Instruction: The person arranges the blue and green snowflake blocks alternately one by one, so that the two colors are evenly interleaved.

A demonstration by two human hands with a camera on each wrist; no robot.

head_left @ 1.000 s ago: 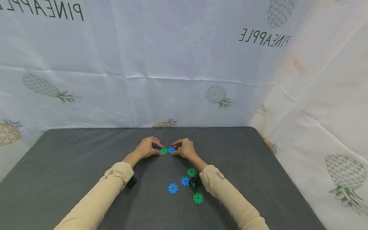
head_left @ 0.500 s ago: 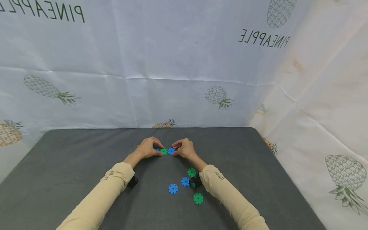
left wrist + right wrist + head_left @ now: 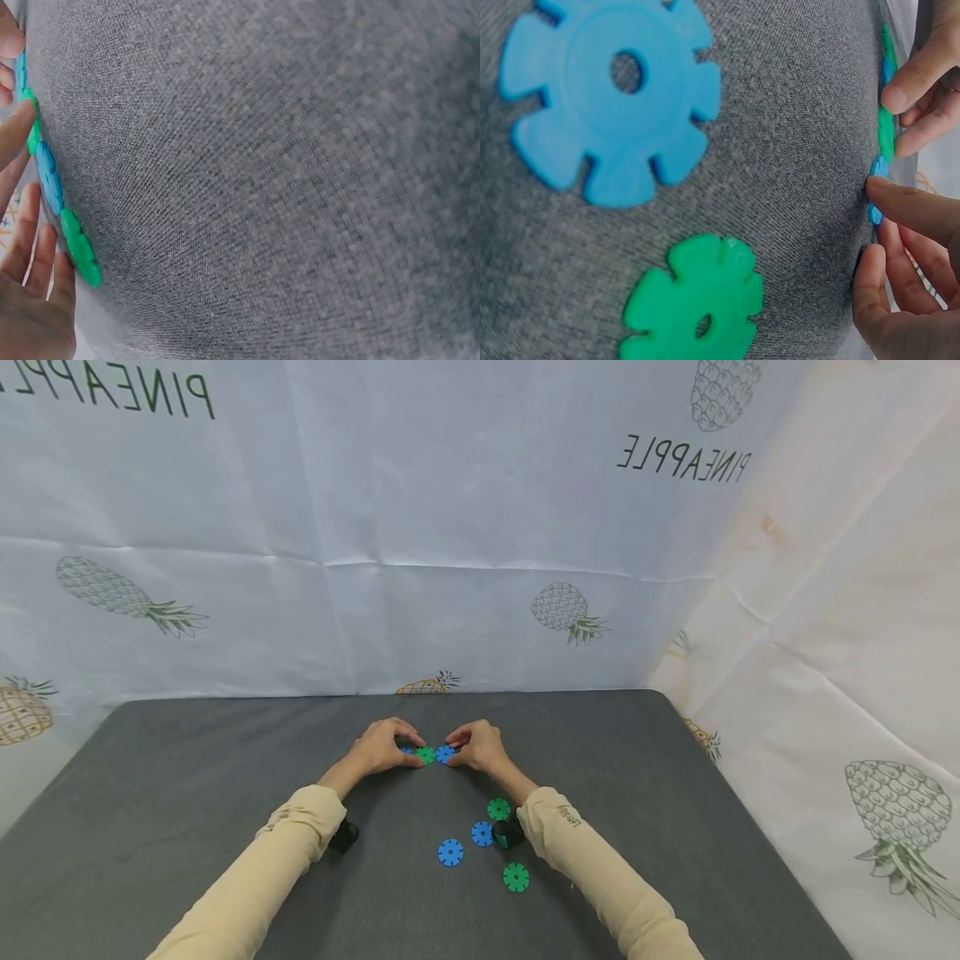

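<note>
Near the far part of the table, a row of slotted plastic discs lies between my hands, alternating green and blue. My left hand [image 3: 380, 747] holds the row's left part, thumb and fingers on opposite edges of a green disc [image 3: 425, 756]; more of that row, a blue disc [image 3: 49, 176] and an end green disc [image 3: 79, 247], shows in the left wrist view. My right hand [image 3: 482, 748] pinches the blue disc [image 3: 446, 754] at the row's right end, thumb on its near edge. This disc meets the green one; whether their slots interlock, I cannot tell.
Loose discs lie nearer me on the grey table [image 3: 225, 793]: a blue one [image 3: 451, 852], another blue one [image 3: 482, 834], a green one [image 3: 498, 809] and a lower green one [image 3: 516, 877]. The right wrist camera [image 3: 507, 834] partly covers another green piece. A pineapple-print curtain [image 3: 420, 627] hangs behind.
Both hands keep their grip on the discs at the same spot. The whole head view shifts very slightly; the loose discs stay where they were.
</note>
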